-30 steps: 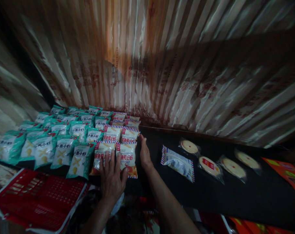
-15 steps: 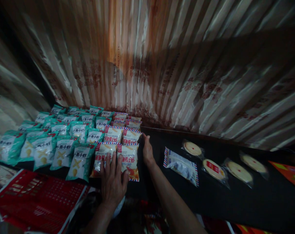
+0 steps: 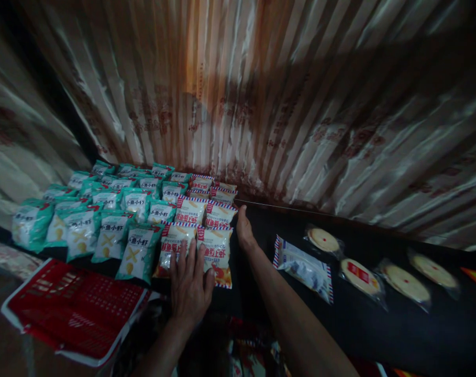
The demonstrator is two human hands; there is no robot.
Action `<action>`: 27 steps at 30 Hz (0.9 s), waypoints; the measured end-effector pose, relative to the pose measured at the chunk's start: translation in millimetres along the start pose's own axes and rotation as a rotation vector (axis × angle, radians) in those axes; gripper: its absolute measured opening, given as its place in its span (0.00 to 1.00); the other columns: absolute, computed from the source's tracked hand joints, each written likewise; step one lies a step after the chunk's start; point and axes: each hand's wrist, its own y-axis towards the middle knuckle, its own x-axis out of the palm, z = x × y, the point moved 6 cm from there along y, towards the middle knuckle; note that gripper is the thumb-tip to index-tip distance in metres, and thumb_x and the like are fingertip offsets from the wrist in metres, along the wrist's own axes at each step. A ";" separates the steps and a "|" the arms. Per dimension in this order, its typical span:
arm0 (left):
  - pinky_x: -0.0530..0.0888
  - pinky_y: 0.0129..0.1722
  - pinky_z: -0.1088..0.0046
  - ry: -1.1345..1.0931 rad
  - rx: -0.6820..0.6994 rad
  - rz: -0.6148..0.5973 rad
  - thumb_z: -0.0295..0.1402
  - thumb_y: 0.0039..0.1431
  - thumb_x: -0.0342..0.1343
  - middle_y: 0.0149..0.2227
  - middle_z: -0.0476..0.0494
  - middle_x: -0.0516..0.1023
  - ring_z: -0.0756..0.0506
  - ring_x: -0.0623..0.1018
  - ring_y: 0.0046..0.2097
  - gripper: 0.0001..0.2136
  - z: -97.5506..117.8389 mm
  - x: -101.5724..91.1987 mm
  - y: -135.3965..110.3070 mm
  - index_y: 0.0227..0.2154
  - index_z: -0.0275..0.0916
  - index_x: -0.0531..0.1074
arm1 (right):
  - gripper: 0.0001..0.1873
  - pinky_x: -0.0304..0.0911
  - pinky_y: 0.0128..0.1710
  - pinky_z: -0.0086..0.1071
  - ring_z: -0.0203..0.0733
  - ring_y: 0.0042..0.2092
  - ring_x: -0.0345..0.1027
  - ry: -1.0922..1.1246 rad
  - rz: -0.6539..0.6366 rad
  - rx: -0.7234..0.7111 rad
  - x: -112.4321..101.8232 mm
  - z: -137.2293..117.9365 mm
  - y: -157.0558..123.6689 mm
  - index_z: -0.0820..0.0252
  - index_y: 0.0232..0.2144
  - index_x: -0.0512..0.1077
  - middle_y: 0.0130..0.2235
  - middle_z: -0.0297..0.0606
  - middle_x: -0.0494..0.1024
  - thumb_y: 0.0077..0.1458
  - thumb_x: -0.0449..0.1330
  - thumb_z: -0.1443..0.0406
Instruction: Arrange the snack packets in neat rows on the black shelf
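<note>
My left hand [image 3: 190,283] lies with fingers stretched and spread over the front of two red-and-white snack packets, a left one [image 3: 170,256] and a right one [image 3: 217,254]. Their edges carry red and blue stripes. Beside the right end of these rows stands my right hand [image 3: 245,233], held edge-on with the thumb up, close to a packet [image 3: 220,215] in the second row. Its other fingers are mostly hidden; it grips nothing visible. Several teal-and-white snack packets [image 3: 135,256] stand in rows to the left.
On the black shelf [image 3: 320,324], right of my arms, lie a striped packet [image 3: 304,268] turned back side up and several round wrapped flat cakes [image 3: 359,276]. Pleated plastic sheeting [image 3: 238,94] hangs behind. A red bag [image 3: 76,309] rests at lower left.
The whole view has shifted slightly, so the packets sit farther right in it. My left hand remains spread on the front packets; my right hand stays beside the rows.
</note>
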 end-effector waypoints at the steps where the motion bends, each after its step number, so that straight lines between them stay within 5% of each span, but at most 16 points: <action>1: 0.48 0.61 0.48 0.002 -0.001 -0.001 0.34 0.58 0.49 0.62 0.34 0.57 0.35 0.49 0.65 0.25 -0.1 0.1 0.1 0.59 0.33 0.57 | 0.40 0.61 0.51 0.38 0.47 0.50 0.70 0.012 -0.007 0.008 0.8 -0.6 -1.2 0.60 0.52 0.68 0.46 0.42 0.78 0.54 0.37 0.41; 6: 0.47 0.62 0.49 -0.007 -0.002 -0.003 0.35 0.58 0.49 0.63 0.35 0.55 0.35 0.49 0.65 0.25 -0.6 -0.2 -0.1 0.58 0.35 0.58 | 0.39 0.56 0.56 0.38 0.45 0.56 0.63 0.113 0.044 -0.058 -3.8 -12.0 -20.9 0.61 0.54 0.65 0.53 0.41 0.72 0.55 0.38 0.42; 12: 0.47 0.62 0.51 -0.035 0.008 0.080 0.34 0.59 0.48 0.61 0.33 0.59 0.37 0.50 0.65 0.25 -2.2 -3.1 -5.3 0.58 0.33 0.57 | 0.40 0.48 0.61 0.38 0.44 0.62 0.52 0.147 0.188 -0.110 -20.9 -14.6 -87.8 0.65 0.58 0.59 0.62 0.43 0.59 0.56 0.38 0.43; 19: 0.50 0.62 0.52 -0.058 0.019 0.158 0.29 0.60 0.44 0.59 0.34 0.63 0.40 0.52 0.65 0.21 -4.6 -7.8 -8.8 0.56 0.32 0.60 | 0.40 0.47 0.61 0.39 0.46 0.63 0.50 0.094 0.090 -0.026 -6.9 3.2 -165.4 0.62 0.60 0.55 0.63 0.41 0.55 0.56 0.39 0.43; 27: 0.51 0.62 0.52 -0.062 0.044 0.120 0.31 0.62 0.42 0.60 0.35 0.61 0.39 0.51 0.65 0.21 -1.8 -15.3 -6.0 0.57 0.32 0.58 | 0.41 0.50 0.59 0.41 0.47 0.62 0.52 -0.192 0.019 -0.090 12.3 -9.6 -185.9 0.65 0.62 0.50 0.62 0.47 0.58 0.55 0.40 0.44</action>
